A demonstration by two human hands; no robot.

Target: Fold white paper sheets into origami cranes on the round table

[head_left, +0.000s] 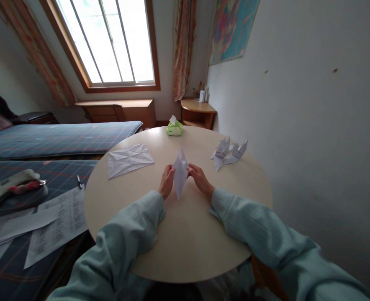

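Note:
A white folded paper piece [180, 174], pointed at top and bottom, is held up over the middle of the round table [191, 242]. My left hand [167, 182] grips its left edge, fingers closed. On the opposite side, my right hand [200, 179] pinches the right edge; some fingertips are hidden behind the paper. To the left lies a creased white sheet [130, 159], flat on the tabletop. Several finished-looking folded paper figures [229, 153] with upright points stand together at the right.
A green tissue pack [174, 128] sits at the table's far edge. Left of the table, a bed [62, 136] and a plaid surface hold printed sheets [59, 225], a pen [79, 181] and a pale bag-like item [15, 190]. A white wall [313, 138] rises close on the right.

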